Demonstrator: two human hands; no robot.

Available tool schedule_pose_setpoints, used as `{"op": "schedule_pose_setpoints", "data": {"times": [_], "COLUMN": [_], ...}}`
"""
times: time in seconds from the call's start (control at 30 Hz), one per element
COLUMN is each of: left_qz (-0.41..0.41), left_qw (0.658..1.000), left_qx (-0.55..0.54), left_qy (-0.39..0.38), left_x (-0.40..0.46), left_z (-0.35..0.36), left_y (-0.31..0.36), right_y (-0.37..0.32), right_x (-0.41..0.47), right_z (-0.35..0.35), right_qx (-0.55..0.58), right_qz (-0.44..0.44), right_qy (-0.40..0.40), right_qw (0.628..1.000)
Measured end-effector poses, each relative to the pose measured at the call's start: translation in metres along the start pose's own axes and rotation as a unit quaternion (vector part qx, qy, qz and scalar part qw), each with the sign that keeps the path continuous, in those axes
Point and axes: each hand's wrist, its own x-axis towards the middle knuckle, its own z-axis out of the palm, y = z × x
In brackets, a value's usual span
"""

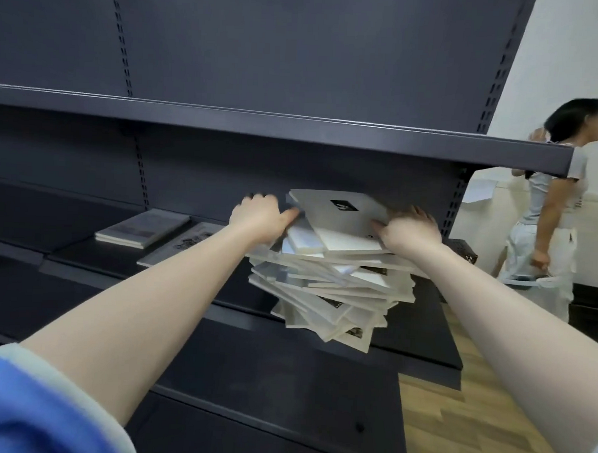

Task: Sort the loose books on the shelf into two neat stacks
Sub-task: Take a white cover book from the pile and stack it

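white books, stack: one tall ragged stack [336,282] on the dark shelf [94,262], covers fanned at odd angles; i count over a dozen, exact number unclear.
top book: one [336,210], white with a small black mark, tilted atop the stack.
loose books: two lying flat to the left, one grey [143,229], one patterned [183,243] beside it.
left hand: one [258,217], fingers curled on the stack's upper left edge.
right hand: one [410,229], fingers curled on the top book's right edge.
bystander: one person [555,203] at the far right, beyond the shelving.
floor: wood planks [453,421].
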Motion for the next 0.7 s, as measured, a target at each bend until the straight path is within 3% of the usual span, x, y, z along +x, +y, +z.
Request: {"op": "schedule_pose_setpoints", "data": {"times": [0.3,0.7], "left_qz": [-0.013,-0.025], "left_qw": [0.998,0.996], "left_qx": [0.009,-0.07], "left_qy": [-0.058,-0.045], "left_x": [0.002,0.004], "left_z": [0.015,0.017], "left_y": [0.035,0.037], "right_y": [0.011,0.016], "right_x": [0.003,0.017], "right_z": [-0.001,0.006], "right_qx": [0.061,0.137], "right_qz": [0.036,0.151], "right_qy": [-0.027,-0.02], "right_qw": [0.997,0.979]}}
